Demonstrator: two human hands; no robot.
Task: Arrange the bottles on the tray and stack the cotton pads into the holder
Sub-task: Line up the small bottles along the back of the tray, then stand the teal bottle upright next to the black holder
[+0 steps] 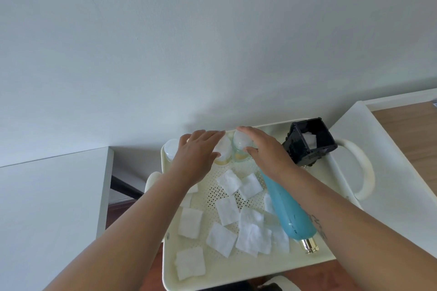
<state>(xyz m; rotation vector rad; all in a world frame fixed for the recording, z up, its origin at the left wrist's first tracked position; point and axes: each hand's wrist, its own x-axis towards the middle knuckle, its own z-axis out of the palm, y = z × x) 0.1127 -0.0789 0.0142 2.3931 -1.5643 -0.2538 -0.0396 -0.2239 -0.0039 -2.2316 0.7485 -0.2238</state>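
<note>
Left hand and right hand each loosely cup an upright small bottle, blue bottle lying lengthwise under right forearm.

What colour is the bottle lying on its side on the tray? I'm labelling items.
Turquoise blue with a gold cap; the bottle shows in the head view.

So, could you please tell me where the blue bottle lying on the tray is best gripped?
Judging by its pose, grip the blue bottle around its wide lower body, coming from above with fingers across its width. It lies flat on the tray, gold cap towards the person, and its upper end is hidden under the right forearm.
</note>
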